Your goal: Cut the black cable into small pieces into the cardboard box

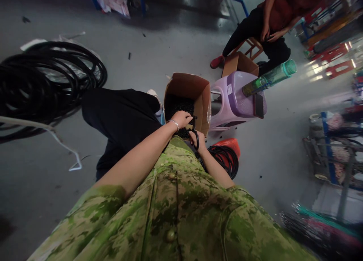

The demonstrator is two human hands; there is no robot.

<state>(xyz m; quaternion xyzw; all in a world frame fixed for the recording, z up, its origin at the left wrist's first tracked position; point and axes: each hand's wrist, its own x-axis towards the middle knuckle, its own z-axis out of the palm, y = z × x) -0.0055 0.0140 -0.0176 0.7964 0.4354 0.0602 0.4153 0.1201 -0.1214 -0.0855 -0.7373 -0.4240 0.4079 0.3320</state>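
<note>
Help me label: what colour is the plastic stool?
The plastic stool is light purple; head view.

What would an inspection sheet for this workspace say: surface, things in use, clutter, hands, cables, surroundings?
Surface: grey floor; no worktable in use.
Things in use: open cardboard box holding black pieces.
Clutter: small black bits on the floor.
Hands: left pinches a small black part; right grips a black-handled tool.
Cables: black coils on both sides, cable or tubing unclear.
Surroundings: lilac stool bearing a green bottle; seated person.
</note>
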